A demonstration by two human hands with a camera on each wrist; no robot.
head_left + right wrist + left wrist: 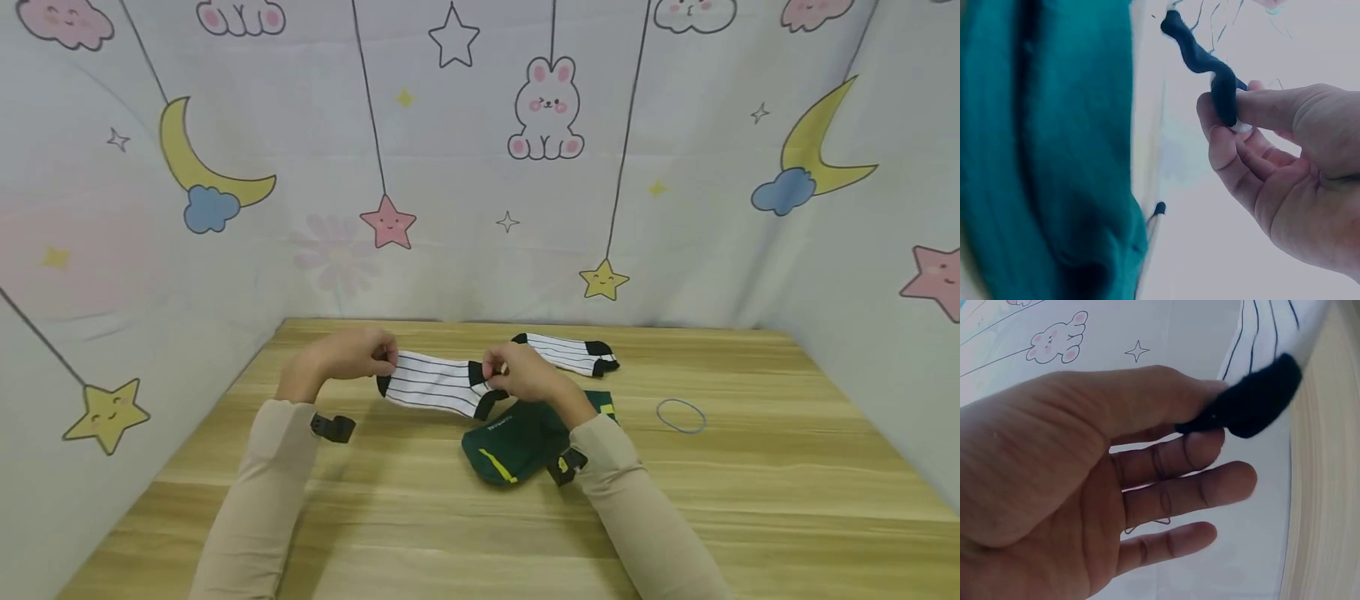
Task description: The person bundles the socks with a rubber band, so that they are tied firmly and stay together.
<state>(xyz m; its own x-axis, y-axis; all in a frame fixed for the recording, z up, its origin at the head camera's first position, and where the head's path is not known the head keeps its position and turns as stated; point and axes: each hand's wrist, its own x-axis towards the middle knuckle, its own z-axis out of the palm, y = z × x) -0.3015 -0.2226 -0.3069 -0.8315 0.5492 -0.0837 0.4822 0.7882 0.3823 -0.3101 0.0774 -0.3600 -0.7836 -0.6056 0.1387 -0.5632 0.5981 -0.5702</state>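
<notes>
A white sock with thin dark stripes [431, 383] and black ends is stretched between both hands above the table. My left hand [352, 352] pinches its black toe [1260, 400] between thumb and index finger, the other fingers spread loose. At the opposite end my right hand [525, 372] pinches the black cuff [1225, 97] between thumb and fingertips. Just below the right hand, a dark green pouch [502, 450] with yellow trim lies on the table; the right forearm partly covers it. Behind it lies a second striped sock [566, 353], flat.
A thin blue loop [681, 416] lies to the right of the pouch on the wooden table [750, 517]. A white cloth backdrop [465, 283] with printed stars, moons and bunnies encloses the table at the back and sides.
</notes>
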